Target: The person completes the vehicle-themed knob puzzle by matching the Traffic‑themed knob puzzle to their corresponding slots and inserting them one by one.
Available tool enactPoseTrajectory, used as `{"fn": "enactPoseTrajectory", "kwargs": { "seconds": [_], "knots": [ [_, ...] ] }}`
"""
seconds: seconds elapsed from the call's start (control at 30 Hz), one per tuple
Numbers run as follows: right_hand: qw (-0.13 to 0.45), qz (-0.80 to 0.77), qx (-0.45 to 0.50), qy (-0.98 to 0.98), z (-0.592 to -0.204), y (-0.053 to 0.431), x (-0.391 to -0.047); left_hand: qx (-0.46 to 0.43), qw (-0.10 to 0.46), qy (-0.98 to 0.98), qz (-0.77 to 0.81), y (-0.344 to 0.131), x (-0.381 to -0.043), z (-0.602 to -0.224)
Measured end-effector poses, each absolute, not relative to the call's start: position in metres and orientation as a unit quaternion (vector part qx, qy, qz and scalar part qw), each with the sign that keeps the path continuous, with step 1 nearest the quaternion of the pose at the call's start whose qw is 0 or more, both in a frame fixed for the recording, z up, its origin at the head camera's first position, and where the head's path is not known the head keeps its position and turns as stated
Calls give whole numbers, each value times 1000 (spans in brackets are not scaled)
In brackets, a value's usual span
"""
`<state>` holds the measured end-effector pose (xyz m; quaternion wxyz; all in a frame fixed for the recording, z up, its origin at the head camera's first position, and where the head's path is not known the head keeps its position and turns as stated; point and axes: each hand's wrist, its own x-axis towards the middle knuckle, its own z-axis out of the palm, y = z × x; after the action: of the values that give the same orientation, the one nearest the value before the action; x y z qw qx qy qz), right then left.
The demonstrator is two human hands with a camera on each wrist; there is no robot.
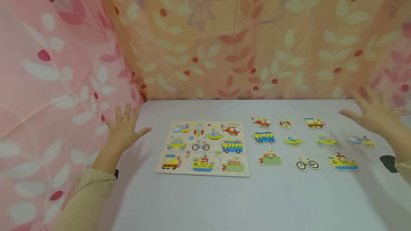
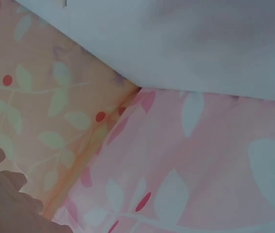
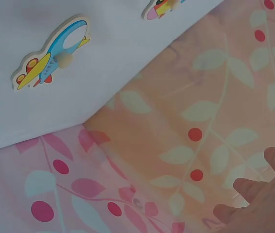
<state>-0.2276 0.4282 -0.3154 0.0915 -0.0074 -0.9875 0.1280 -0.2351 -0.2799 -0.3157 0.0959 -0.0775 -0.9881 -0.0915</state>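
A wooden puzzle board (image 1: 201, 149) with printed vehicles lies left of centre on the table. To its right several knobbed pieces are spread in rough rows, among them a helicopter piece (image 1: 261, 121), a bus piece (image 1: 264, 137), a bicycle piece (image 1: 307, 164) and a ship piece (image 1: 343, 162). My left hand (image 1: 123, 131) is raised left of the board, fingers spread, holding nothing. On the far right, my right hand (image 1: 377, 113) is also raised with spread fingers, slightly blurred and empty. Nearest to it is the airplane piece (image 1: 361, 140), also seen in the right wrist view.
A white cloth covers the table (image 1: 205, 202). Behind it hangs an orange leaf-patterned curtain (image 1: 205, 45), and a pink one (image 1: 57, 81) closes the left side. More pink cloth shows at the right edge.
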Motion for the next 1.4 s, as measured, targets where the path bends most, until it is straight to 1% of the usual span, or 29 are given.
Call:
{"fn": "enactPoseTrajectory", "kwargs": {
  "seconds": [0.2,0.53,0.8,1.17,1.33,1.4],
  "knots": [
    [79,114,-14,-990,-315,425,-228,-80,90,-987,-103,-280,-235,-321],
    [54,100,-13,-993,-322,431,-218,-78,65,-986,-131,-285,-233,-329],
    [39,127,-7,-991,-329,436,-211,-81,64,-985,-141,-289,-234,-330],
    [31,117,-19,-992,-334,435,-209,-83,50,-985,-145,-285,-240,-330],
    [16,106,-14,-994,-338,434,-211,-88,54,-985,-142,-287,-242,-334],
    [18,97,-6,-995,-340,436,-212,-92,56,-984,-139,-288,-242,-334]
  ]
}}
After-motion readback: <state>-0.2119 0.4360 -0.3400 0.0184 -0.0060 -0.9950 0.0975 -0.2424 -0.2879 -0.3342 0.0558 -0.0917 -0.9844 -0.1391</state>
